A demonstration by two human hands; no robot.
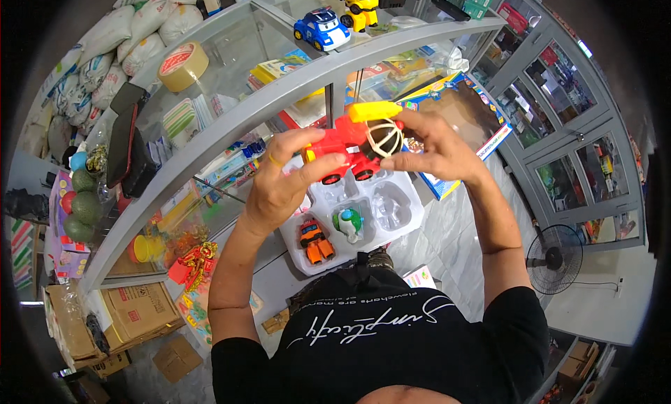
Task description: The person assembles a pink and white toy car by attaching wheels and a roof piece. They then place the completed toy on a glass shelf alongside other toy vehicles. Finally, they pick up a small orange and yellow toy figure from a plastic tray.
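Observation:
A red toy vehicle (344,137) with black wheels, a yellow top piece and pale curved ribs at one end is held up between my two hands. My left hand (283,177) is closed on its yellow and red end, thumb beneath. My right hand (444,149) grips the ribbed end with thumb and fingers. Below the toy, a white moulded plastic tray (393,208) rests in front of my body. An orange toy truck (315,241) sits in its near left compartment, and a green and white toy (347,224) lies in the one beside it.
Ahead curves a grey-framed glass counter (231,117) bearing a blue toy car (321,30), a yellow toy robot (360,7) and a tape roll (183,66). A colourful open box (461,114) stands beyond my right hand. A fan (553,257) is at right, cardboard boxes (143,313) at left.

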